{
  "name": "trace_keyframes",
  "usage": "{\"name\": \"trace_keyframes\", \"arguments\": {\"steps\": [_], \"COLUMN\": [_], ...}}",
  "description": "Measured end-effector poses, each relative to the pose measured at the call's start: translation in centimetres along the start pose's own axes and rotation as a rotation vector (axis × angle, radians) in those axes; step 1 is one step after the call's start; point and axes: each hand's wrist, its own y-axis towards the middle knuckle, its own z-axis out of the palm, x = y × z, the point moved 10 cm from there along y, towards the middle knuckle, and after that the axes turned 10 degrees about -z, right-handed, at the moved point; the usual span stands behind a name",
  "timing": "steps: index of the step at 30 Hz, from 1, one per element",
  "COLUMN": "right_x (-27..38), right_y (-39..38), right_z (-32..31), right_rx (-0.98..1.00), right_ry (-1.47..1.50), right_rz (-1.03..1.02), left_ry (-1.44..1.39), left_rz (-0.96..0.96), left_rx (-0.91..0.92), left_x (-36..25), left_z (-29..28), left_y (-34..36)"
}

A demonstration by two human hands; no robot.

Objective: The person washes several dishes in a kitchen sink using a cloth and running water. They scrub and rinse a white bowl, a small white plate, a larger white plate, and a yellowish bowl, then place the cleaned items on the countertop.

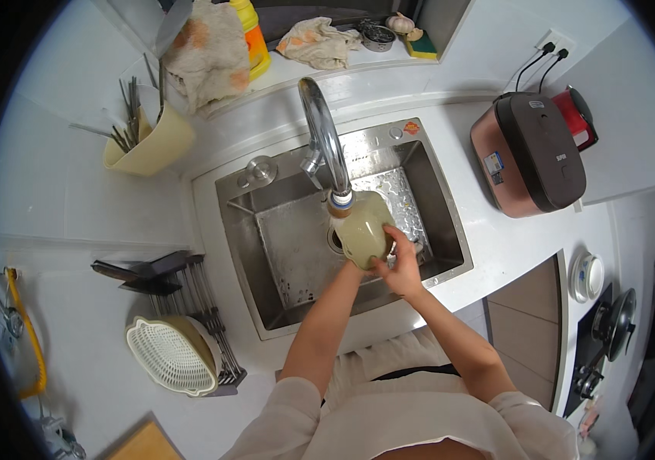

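Over the steel sink [239, 261], a pale green, slightly see-through bowl [366, 226] is held directly under the tap [326, 126]. Its near edge looks wavy. My right hand [400, 264] grips the bowl at its right and near edge, the thumb and fingers closed on it. My left hand [356, 268] goes in under the near left side of the bowl; the bowl covers its fingers. Whether water is running cannot be made out. Wet spots and drops cover the sink floor, and the drain shows partly beside the bowl.
Left of the sink stand a dish rack [205, 307], a white strainer basket [170, 356] and a cream utensil holder [155, 146]. A rice cooker [531, 157] sits at the right. Cloths [316, 42], a yellow bottle [251, 38] and a sponge [421, 47] lie along the back ledge.
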Motion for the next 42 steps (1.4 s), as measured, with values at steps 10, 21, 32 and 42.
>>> {"name": "trace_keyframes", "arguments": {"steps": [10,21,32,42], "right_x": [-5.6,-3.4,-11.0,-1.6], "right_y": [6.8,13.6,7.8,5.1], "right_z": [-2.7,17.8,10.0,-4.5], "right_rx": [0.099,0.557,0.846,0.476], "right_ry": [0.587,1.384,0.681,0.442], "right_rz": [0.339,0.924,0.565,-0.247], "left_ry": [0.137,1.413,1.066,0.913], "left_rz": [0.024,0.518,0.951,0.999], "left_rx": [-0.032,-1.211,-1.719,-1.166], "left_x": [3.8,-0.4,1.3,5.8], "left_z": [-3.0,-0.6,-3.7,9.1], "left_y": [-6.4,-19.7,-23.9,-20.1]}}
